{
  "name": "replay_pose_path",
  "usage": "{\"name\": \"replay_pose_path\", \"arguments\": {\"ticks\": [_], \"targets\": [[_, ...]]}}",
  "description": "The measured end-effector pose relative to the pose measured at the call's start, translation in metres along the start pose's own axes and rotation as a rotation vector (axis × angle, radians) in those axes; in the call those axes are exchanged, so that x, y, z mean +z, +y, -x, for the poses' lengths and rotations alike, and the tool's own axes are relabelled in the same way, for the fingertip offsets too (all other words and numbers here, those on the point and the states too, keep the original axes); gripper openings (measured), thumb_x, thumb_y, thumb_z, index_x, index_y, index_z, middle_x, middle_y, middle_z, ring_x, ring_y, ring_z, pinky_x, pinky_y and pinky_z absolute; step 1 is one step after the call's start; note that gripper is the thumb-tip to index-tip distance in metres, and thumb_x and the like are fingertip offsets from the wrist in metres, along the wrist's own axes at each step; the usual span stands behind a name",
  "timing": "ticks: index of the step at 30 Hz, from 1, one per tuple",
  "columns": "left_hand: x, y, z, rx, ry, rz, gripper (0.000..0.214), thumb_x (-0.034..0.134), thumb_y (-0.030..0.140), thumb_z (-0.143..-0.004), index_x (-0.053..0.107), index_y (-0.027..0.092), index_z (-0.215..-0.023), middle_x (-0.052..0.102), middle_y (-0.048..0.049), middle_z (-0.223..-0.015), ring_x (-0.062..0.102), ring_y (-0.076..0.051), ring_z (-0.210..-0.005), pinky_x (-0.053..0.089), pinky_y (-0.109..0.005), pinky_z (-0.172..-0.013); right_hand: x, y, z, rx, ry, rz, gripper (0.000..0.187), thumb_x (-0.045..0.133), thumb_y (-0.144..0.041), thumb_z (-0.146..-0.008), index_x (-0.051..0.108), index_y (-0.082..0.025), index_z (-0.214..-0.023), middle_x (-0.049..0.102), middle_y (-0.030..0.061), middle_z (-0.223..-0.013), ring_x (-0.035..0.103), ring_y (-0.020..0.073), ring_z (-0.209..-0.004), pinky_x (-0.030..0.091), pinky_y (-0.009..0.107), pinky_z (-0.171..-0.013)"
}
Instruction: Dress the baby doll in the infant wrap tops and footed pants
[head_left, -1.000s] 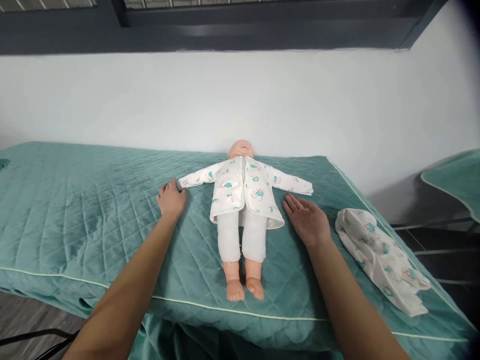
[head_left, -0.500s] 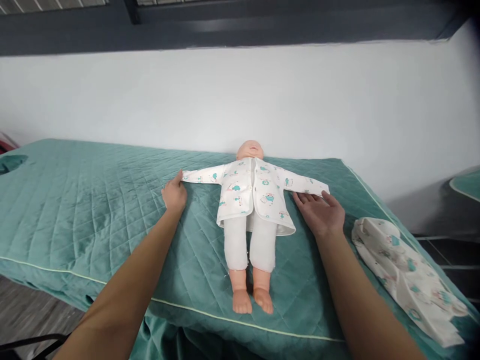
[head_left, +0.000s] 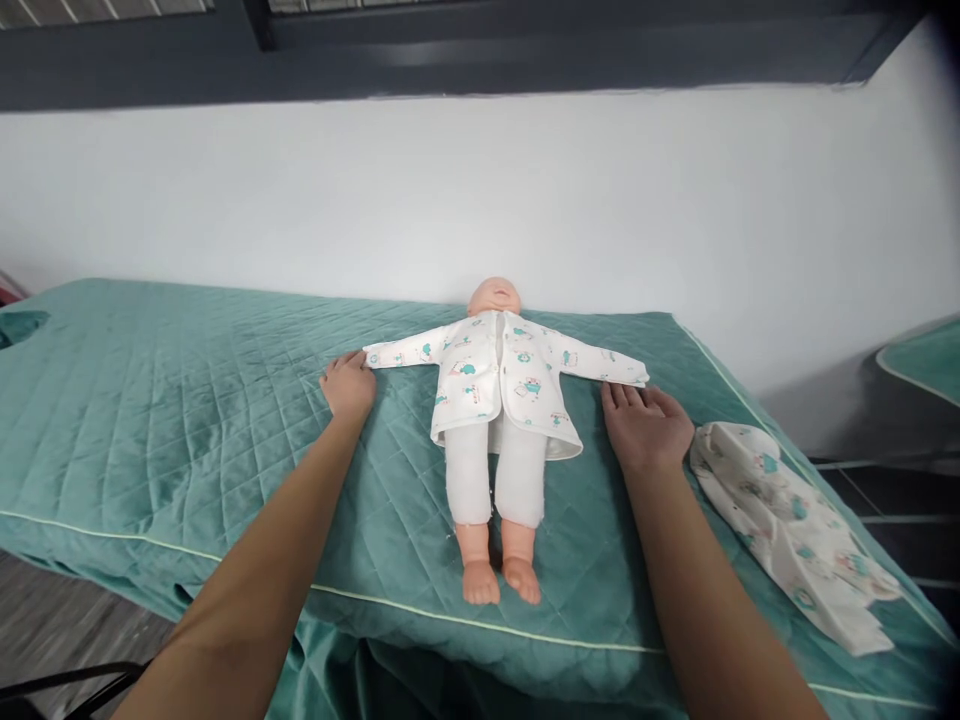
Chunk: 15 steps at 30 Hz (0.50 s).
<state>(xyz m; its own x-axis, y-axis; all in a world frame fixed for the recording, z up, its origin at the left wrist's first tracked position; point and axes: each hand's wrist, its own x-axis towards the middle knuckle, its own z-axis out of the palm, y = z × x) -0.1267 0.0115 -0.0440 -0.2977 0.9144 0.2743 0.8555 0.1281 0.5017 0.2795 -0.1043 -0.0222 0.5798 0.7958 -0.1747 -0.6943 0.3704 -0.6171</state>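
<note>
A baby doll lies on its back, arms spread to both sides. It wears a white jacket with green and orange prints, its front edges side by side down the middle. White padded legs end in bare feet. At the cuff of the sleeve on the left, my left hand rests with fingers extended over the quilt, its fingertips touching or close to the cuff. My right hand lies palm up, fingers stretched out, just below the cuff of the other sleeve. Nothing is in its palm.
A green quilted cover spreads over the bed beneath the doll. To the right of my right hand lies a crumpled printed white garment. A white wall stands behind, with a dark beam above.
My right hand has drawn away from under the sleeve, and its thumb has come off the cuff. The left fingers have loosened at the other cuff. The view has shifted slightly.
</note>
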Motion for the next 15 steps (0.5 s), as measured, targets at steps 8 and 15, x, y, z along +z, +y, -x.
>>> {"name": "replay_pose_path", "arguments": {"ticks": [8, 15], "targets": [[-0.011, 0.012, 0.063, 0.095, 0.081, 0.189, 0.049, 0.047, 0.009, -0.083, 0.065, 0.015, -0.128, 0.062, -0.0167, -0.136, 0.052, -0.033, -0.132, 0.043, -0.05, -0.111, -0.015, 0.018, 0.043, -0.162, -0.021, 0.42, 0.056, 0.074, -0.022, -0.065, 0.052, -0.029, -0.117, 0.059, 0.0046, -0.134, 0.06, 0.0204, -0.127, 0.044, 0.049, -0.116], [-0.013, 0.032, 0.122, 0.17, -0.057, 0.537, 0.034, 0.05, 0.031, -0.093, 0.069, 0.018, -0.117, 0.071, -0.0131, -0.121, 0.063, -0.028, -0.117, 0.046, -0.045, -0.107, -0.023, 0.03, 0.087, -0.214, -0.158, 0.724, 0.048, 0.079, -0.037, -0.072, 0.062, -0.025, -0.115, 0.065, 0.0066, -0.133, 0.06, 0.0233, -0.128, 0.041, 0.046, -0.12]]}}
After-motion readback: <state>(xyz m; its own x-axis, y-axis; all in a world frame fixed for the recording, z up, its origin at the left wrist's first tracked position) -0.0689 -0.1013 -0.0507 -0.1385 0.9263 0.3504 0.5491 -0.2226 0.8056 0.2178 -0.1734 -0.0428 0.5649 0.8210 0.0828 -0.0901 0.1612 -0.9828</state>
